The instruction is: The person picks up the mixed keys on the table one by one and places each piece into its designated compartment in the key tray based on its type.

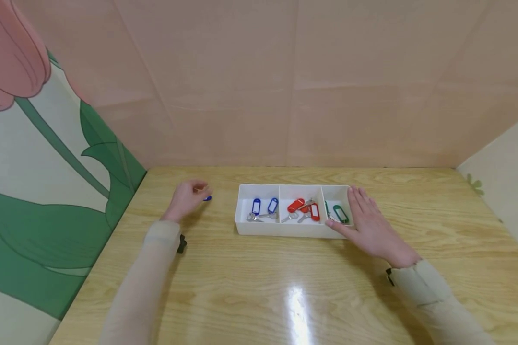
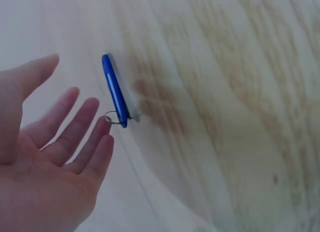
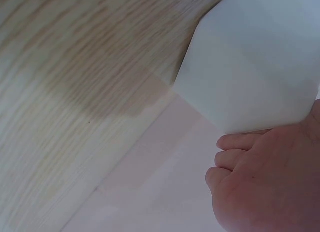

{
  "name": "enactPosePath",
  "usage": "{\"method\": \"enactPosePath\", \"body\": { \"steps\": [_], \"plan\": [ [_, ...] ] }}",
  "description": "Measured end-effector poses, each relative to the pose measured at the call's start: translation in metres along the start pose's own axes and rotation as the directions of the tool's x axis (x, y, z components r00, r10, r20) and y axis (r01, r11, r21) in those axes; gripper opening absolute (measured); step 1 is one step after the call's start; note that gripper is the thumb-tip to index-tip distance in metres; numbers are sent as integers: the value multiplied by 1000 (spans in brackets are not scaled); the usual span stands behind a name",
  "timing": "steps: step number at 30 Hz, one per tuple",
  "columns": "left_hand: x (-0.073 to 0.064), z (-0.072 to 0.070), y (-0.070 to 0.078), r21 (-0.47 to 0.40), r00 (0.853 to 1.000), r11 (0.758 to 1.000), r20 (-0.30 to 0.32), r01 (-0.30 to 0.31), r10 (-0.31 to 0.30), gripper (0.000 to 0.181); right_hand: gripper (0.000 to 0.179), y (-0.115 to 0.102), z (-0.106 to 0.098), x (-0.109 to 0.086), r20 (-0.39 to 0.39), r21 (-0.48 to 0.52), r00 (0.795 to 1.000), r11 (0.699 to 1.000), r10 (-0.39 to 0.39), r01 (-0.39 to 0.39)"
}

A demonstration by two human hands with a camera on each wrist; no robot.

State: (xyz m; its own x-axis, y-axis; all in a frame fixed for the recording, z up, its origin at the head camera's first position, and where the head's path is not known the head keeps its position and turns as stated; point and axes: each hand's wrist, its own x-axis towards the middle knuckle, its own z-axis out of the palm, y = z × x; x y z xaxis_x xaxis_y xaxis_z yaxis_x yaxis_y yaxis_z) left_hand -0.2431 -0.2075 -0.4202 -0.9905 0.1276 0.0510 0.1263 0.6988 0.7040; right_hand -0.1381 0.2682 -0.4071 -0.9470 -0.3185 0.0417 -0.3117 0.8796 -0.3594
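A blue key tag (image 2: 114, 91) with a small metal ring is close to the fingertips of my left hand (image 2: 65, 157), whose fingers are spread and loosely bent. In the head view, that hand (image 1: 187, 199) hovers low over the table, partly covering the tag (image 1: 207, 198). My right hand (image 1: 373, 230) rests against the right end of a white three-part box (image 1: 280, 230), fingers extended along the end wall and thumb at the front rim. Inside the box are blue tags (image 1: 256, 206) at left, red tags (image 1: 314, 212) in the middle and green tags (image 1: 340, 213) at right, with keys.
The wooden table (image 1: 224, 282) meets a pinkish wall covering (image 1: 285, 96) at its back edge. A panel with printed green leaves (image 1: 47, 230) borders the left side, and a pale panel (image 1: 509, 167) stands at the right.
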Motion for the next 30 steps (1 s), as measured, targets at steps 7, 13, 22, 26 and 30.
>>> {"method": "enactPosePath", "body": {
  "steps": [7,13,22,26,30],
  "plan": [
    [-3,0,-5,30,1000,1000,27,-8,8,39,106,0,1,0,-2,5,1000,1000,2,-2],
    [-4,1,-5,54,998,998,57,24,-27,38,106,0,1,0,-6,7,1000,1000,0,0],
    [-7,3,2,71,994,997,102,27,-34,34,106,0,0,0,0,11,1000,1000,3,-3],
    [-6,7,5,83,993,996,110,29,-38,31,106,-1,0,0,-1,13,1000,1000,6,-6],
    [-5,10,3,84,993,996,113,23,-33,30,106,-1,0,0,2,19,1000,1000,7,-7]
  ]
}}
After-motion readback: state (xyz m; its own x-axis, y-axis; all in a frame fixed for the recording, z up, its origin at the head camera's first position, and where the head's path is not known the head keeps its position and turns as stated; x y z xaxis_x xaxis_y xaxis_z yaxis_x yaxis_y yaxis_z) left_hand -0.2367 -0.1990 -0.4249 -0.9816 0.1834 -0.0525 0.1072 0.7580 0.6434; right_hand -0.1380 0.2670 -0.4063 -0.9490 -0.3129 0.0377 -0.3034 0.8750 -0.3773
